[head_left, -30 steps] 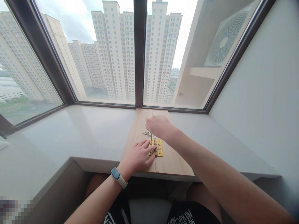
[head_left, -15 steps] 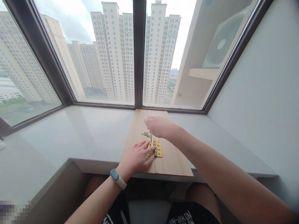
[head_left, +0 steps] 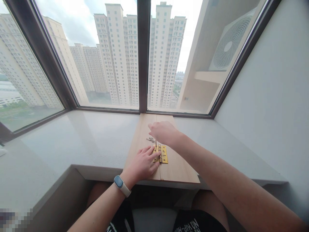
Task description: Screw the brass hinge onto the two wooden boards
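Note:
A brass-coloured hinge [head_left: 164,154] lies across the seam between two pale wooden boards [head_left: 178,169]. My left hand [head_left: 143,161] rests on the left board with its fingers spread, fingertips pressing the hinge's left leaf and middle. Above the hinge, my right hand [head_left: 161,130] is closed round the top of a thin upright screwdriver [head_left: 156,142], whose handle is hidden in the fist. The tool's lower end meets the upper left part of the hinge. Several small dark screws [head_left: 151,140] lie on the left board, just left of the screwdriver.
The boards lie on a white windowsill [head_left: 96,138] and reach from the dark window frame [head_left: 143,64] to the front edge. A white wall [head_left: 270,96] rises at the right. My legs are below the sill.
My right hand has turned slightly and dipped a little around the screwdriver. My left hand stays in place on the hinge.

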Tool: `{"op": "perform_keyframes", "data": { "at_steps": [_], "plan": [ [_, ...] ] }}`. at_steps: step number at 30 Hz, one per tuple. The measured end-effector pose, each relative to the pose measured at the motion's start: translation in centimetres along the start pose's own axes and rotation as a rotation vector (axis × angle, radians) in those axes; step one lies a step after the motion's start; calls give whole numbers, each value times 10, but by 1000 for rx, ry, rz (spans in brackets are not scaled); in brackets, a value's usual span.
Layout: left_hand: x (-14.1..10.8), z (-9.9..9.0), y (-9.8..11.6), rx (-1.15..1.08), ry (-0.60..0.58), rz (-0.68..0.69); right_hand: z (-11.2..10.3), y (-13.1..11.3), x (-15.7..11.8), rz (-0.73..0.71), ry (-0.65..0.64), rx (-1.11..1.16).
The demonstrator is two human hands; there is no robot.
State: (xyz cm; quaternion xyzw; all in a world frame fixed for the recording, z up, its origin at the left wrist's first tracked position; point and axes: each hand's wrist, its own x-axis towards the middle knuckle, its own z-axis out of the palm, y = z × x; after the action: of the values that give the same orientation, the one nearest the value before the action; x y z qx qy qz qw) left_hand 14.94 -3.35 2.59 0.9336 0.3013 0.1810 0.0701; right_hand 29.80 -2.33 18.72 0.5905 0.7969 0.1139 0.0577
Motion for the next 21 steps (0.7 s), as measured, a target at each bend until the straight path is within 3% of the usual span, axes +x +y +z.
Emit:
{"op": "perform_keyframes", "data": {
  "at_steps": [8,14,21],
  "plan": [
    [-1,2,-2,0,21,9,-6,8,-4,-42,-141,62],
    [-1,2,-1,4,22,7,-5,10,-2,-81,-82,41],
    [0,2,0,11,14,9,-5,-1,1,89,-64,21]
  ]
}}
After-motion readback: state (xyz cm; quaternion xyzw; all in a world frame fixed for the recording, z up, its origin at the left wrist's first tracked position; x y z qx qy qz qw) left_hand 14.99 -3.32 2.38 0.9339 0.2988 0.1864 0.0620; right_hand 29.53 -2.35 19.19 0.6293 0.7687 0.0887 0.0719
